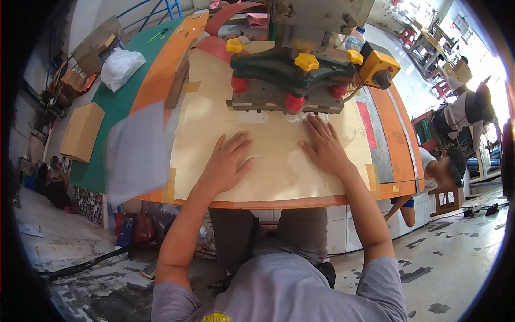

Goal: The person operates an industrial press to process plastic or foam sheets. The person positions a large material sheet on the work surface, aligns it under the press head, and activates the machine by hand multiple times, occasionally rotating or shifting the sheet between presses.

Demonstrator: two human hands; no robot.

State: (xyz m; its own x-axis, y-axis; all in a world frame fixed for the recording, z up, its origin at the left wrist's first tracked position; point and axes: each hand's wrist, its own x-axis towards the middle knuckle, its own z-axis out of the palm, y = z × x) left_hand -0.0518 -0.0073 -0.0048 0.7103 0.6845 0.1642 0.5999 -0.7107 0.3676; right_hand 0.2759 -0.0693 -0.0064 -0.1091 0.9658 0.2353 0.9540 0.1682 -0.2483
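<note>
My left hand (225, 163) lies with its fingers extended on a cream sheet (273, 180) that covers the middle of the table and is taped at its edges. My right hand (324, 147) rests palm down farther right on the same sheet, its fingers stretched toward a press. The fingertips come close to the flat metal plate (257, 100) of that press, and whether they touch it I cannot tell. A dark green press head (289, 75) with yellow knobs (306, 62) and red round parts (294, 103) sits above the plate. Neither hand holds anything visible.
A blurred pale translucent sheet (138, 153) is left of my left hand. Beyond it are a cardboard box (82, 131) and a white plastic bag (122, 68) on a green mat. A yellow control box (378, 68) stands beside the press. A capped person (453, 167) is low at the right.
</note>
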